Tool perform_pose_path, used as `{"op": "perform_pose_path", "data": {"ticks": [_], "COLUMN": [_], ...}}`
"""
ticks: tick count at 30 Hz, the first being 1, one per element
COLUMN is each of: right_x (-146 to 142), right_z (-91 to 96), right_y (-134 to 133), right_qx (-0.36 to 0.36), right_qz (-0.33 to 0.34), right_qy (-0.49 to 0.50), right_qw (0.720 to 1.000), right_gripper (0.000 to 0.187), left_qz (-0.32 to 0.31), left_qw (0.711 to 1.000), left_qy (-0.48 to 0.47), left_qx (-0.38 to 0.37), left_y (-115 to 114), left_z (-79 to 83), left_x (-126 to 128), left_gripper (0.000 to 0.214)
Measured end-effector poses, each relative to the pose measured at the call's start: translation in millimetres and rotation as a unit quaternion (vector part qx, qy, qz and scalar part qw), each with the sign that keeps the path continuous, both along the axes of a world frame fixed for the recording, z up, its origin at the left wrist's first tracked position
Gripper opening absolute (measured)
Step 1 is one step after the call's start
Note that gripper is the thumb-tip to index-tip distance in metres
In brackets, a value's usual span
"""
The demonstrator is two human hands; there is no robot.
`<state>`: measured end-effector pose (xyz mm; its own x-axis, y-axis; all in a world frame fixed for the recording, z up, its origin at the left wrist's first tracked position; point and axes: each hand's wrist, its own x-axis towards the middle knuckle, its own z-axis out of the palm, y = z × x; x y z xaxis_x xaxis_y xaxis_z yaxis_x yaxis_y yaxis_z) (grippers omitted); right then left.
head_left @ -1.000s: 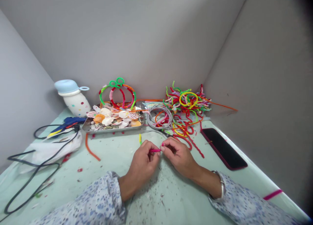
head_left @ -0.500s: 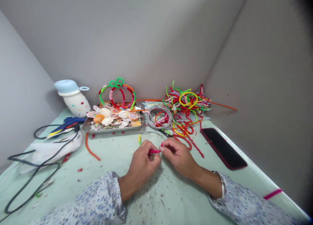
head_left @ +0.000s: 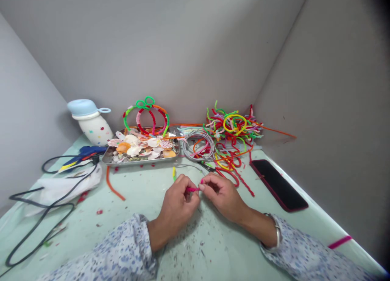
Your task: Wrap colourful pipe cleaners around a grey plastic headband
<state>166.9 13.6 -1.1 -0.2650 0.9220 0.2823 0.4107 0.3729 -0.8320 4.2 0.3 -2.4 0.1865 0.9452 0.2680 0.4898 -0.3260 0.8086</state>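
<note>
Near the middle of the table, a short magenta pipe cleaner (head_left: pixel 192 189) is pinched between my two hands. My left hand (head_left: pixel 178 201) is closed round its left part, with the thumb and index finger pressed together. At its right end, the thumb and fingertips of my right hand (head_left: pixel 222 195) grip it close to a small bend. Much of the pipe cleaner is hidden inside my fingers. A yellow and green pipe cleaner piece (head_left: pixel 174 173) lies just beyond my left hand. Red-handled scissors (head_left: pixel 227 173) rest behind my right hand.
A metal tray (head_left: pixel 140 163) of seashells stands at the back, with pipe-cleaner rings (head_left: pixel 146 114) above it. Beside it are a wire coil (head_left: pixel 198 146) and a heap of pipe cleaners (head_left: pixel 234 124). A bottle (head_left: pixel 96 128) and black cable (head_left: pixel 48 208) lie left; a phone (head_left: pixel 278 185) right.
Both hands stay almost in place, still pinching the magenta pipe cleaner. The left hand's fingertips have shifted very slightly; nothing else has visibly moved.
</note>
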Motion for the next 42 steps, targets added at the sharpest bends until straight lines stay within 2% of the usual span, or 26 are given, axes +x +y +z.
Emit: {"op": "perform_pose_path", "data": {"ticks": [7,13,22,27,33,42], "right_x": [-0.7,0.1,-1.0,-0.8,0.4,3.4], "right_z": [2.3,-0.6,1.9,2.0,1.1,-0.1], "right_y": [0.3,-0.2,-1.7,-2.6,-3.1,-0.8], "right_qx": [-0.013,-0.005,0.013,0.07,0.174,0.236], "right_qz": [0.003,-0.003,0.003,-0.016,0.004,0.002], "right_qy": [0.008,0.016,-0.003,0.006,-0.001,-0.027], "right_qw": [1.0,1.0,1.0,0.997,0.985,0.971], "right_gripper": [0.011,0.013,0.01,0.006,0.011,0.014], "left_qz": [0.001,-0.01,0.006,0.02,-0.012,-0.006], "left_qw": [1.0,1.0,1.0,0.998,0.994,0.99], "left_qy": [0.004,-0.01,-0.008,-0.046,-0.095,-0.104], "left_qx": [0.006,-0.008,0.006,-0.027,-0.053,-0.097], "left_y": [0.4,-1.3,-1.3,-1.1,-2.3,-3.4], "left_z": [2.3,3.6,5.0,7.0,7.1,4.7], "left_x": [-0.2,-0.8,-0.6,-0.9,-1.5,-1.4], "left_gripper": [0.004,0.008,0.006,0.009,0.011,0.016]}}
